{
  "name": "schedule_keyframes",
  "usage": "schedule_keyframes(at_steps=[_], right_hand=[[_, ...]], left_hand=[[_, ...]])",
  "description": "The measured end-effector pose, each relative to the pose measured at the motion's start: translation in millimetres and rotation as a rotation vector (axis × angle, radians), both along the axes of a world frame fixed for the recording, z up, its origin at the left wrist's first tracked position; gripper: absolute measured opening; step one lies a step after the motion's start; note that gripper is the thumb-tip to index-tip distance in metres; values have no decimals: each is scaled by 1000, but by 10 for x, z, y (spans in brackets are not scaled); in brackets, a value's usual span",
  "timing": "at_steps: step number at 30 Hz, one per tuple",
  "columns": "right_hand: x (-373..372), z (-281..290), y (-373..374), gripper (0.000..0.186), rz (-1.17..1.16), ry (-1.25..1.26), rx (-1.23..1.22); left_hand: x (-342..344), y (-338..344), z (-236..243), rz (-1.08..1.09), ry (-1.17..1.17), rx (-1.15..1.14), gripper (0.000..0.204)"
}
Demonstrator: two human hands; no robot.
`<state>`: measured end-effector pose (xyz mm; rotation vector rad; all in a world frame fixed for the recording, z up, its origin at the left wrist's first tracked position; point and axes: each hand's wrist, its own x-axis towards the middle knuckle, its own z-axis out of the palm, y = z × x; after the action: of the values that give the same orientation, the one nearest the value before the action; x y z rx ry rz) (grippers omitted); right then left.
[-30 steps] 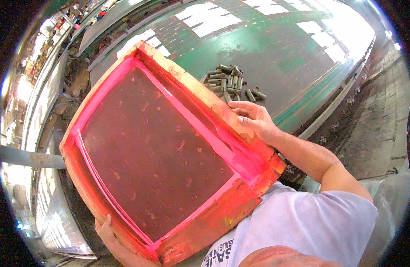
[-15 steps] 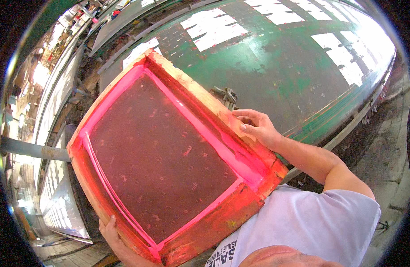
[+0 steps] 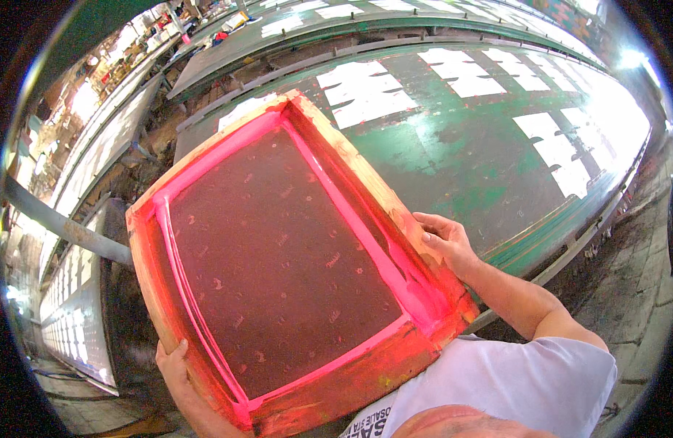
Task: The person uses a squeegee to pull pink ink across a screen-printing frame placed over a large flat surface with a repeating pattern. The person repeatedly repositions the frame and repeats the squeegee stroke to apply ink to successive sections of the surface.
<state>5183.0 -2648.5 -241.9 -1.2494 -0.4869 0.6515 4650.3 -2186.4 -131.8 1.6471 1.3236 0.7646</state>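
Both my hands hold a large wooden screen printing frame, tilted in front of my body. Its mesh is dark brown with small pale marks. Bright pink ink lines the inner edges, and red-orange stains cover much of the wood. My left hand grips the lower left side, thumb on top of the wood and the other fingers hidden beneath. On the right side my right hand is closed over the upper edge, thumb and curled fingers on the rail.
Beyond the frame stretches a long green printing table with white cut fabric pieces laid in rows. More long tables stand at the far side and left. A grey pipe passes left of the frame. Concrete floor runs along the right.
The screen frame has shifted slightly right and downward in view, both hands still on it. More of the far tables now shows as the view has tipped up.
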Motion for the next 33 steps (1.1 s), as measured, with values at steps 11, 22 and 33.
schedule_keyframes(at_steps=[11,22,33], right_hand=[[-634,-188,15,55,-143,-16,51],[-1135,-49,66,60,-242,-1,51],[-1898,300,79,60,-362,-35,48]], left_hand=[[17,551,-124,-134,0,64,57],[78,1092,77,-212,12,32,53],[127,1588,-211,-329,-34,-7,54]])
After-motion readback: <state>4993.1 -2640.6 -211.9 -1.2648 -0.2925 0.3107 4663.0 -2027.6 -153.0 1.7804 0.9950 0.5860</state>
